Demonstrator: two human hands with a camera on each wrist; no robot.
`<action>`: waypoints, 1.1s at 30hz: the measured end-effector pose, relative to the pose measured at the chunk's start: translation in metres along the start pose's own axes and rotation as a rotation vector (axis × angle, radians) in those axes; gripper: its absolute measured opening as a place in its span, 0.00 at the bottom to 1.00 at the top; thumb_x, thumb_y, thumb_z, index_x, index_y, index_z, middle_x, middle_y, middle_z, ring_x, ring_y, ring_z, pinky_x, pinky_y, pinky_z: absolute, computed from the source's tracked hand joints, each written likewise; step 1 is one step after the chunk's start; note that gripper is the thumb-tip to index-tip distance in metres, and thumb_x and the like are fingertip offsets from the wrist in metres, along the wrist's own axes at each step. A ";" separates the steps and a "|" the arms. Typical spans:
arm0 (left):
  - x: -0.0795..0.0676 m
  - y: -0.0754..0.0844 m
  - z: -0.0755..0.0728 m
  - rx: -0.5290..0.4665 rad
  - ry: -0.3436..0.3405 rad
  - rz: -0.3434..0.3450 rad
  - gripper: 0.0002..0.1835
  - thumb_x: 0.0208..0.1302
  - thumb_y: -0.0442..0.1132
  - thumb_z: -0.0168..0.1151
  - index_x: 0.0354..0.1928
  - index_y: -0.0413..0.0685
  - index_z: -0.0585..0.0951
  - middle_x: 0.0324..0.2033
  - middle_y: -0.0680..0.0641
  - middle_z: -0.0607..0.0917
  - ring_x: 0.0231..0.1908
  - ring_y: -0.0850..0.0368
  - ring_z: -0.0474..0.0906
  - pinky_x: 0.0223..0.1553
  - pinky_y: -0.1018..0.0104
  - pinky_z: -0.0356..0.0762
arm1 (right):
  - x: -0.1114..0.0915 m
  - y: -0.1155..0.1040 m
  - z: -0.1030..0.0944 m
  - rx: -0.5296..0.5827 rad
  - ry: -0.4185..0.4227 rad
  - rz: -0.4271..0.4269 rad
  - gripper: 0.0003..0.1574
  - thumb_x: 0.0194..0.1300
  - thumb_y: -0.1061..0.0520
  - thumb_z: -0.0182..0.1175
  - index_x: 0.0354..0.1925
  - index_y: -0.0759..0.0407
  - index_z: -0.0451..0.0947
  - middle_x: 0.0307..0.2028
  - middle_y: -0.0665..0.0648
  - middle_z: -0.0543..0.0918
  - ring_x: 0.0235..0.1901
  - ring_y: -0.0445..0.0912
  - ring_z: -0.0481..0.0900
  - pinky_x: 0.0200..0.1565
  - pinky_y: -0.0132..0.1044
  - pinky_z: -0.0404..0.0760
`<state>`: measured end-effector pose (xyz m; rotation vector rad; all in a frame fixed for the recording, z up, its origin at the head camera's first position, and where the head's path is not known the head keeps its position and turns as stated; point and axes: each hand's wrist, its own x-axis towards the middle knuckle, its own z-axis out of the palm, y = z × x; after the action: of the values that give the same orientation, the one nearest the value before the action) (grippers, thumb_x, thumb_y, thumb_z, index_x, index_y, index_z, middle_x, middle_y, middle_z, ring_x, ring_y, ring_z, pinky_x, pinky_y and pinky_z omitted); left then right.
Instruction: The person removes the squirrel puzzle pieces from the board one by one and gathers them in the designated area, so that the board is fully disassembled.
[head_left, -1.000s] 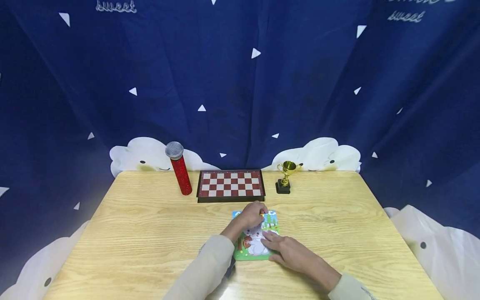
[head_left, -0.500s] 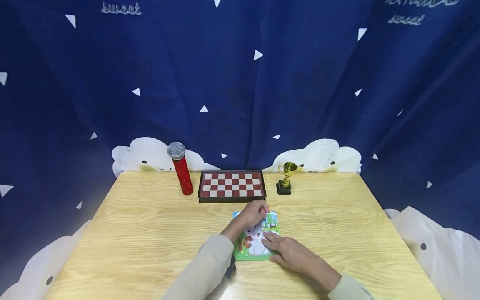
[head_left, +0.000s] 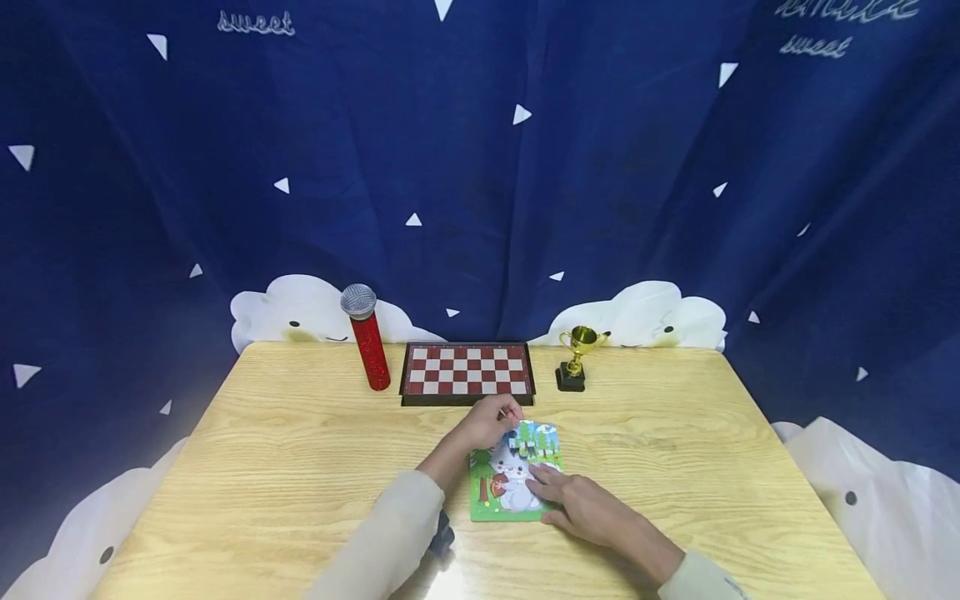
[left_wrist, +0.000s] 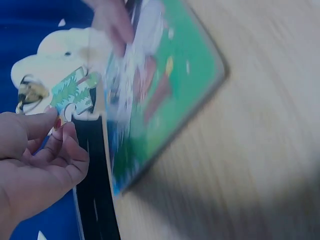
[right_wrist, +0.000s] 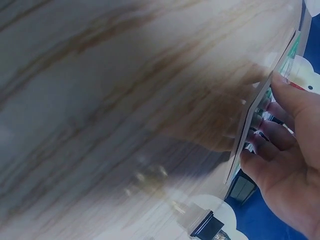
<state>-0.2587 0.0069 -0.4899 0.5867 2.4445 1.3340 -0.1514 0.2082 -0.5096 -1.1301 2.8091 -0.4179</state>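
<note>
A jigsaw puzzle (head_left: 487,507) with a white rabbit on green grass lies flat near the table's front. Between thumb and fingers, my left hand (head_left: 483,427) pinches a puzzle piece (left_wrist: 75,94) printed with green trees. That piece is lifted at the board's upper part, tilted in the left wrist view. My right hand (head_left: 592,507) rests on the puzzle's right side with its fingers extended over the rabbit. In the right wrist view, the thumb and fingers of this right hand (right_wrist: 287,140) lie along the board's edge.
Behind the puzzle stands a red-and-white chessboard (head_left: 468,372). A red microphone (head_left: 371,350) stands to its left and a small gold trophy cup (head_left: 576,354) to its right. A blue curtain (head_left: 465,167) hangs behind the wooden table (head_left: 300,450).
My left hand has drawn back to the left, with the tree piece now lifted out at the top of the puzzle. My right hand has stayed on the board.
</note>
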 end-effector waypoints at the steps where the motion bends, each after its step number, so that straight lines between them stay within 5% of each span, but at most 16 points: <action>1: -0.003 -0.001 -0.005 -0.003 0.005 0.002 0.05 0.68 0.31 0.52 0.37 0.43 0.78 0.32 0.48 0.77 0.31 0.59 0.72 0.31 0.70 0.71 | 0.000 0.000 0.000 0.003 -0.003 0.003 0.33 0.62 0.50 0.60 0.61 0.64 0.70 0.65 0.64 0.69 0.63 0.58 0.70 0.59 0.49 0.71; 10: -0.027 -0.030 -0.044 0.007 0.019 -0.045 0.04 0.67 0.30 0.53 0.36 0.42 0.77 0.32 0.47 0.75 0.30 0.57 0.71 0.28 0.69 0.71 | 0.000 -0.001 0.000 -0.002 -0.017 0.011 0.33 0.63 0.49 0.59 0.62 0.64 0.69 0.65 0.64 0.67 0.64 0.57 0.69 0.60 0.49 0.70; 18: -0.042 -0.053 -0.073 0.048 0.073 -0.153 0.04 0.65 0.28 0.55 0.33 0.42 0.78 0.29 0.49 0.75 0.32 0.57 0.70 0.29 0.69 0.69 | -0.001 0.000 0.000 -0.011 0.006 -0.014 0.33 0.63 0.49 0.59 0.61 0.65 0.70 0.65 0.65 0.68 0.63 0.58 0.70 0.59 0.49 0.72; 33: -0.049 -0.069 -0.079 0.119 0.127 -0.226 0.05 0.62 0.26 0.55 0.31 0.40 0.79 0.25 0.47 0.77 0.28 0.57 0.72 0.27 0.70 0.69 | -0.001 -0.002 -0.001 -0.018 -0.006 0.001 0.33 0.62 0.50 0.60 0.61 0.65 0.70 0.65 0.65 0.68 0.63 0.57 0.69 0.59 0.49 0.71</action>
<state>-0.2647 -0.1080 -0.5040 0.2482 2.6136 1.1752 -0.1500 0.2075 -0.5077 -1.1310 2.8144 -0.3892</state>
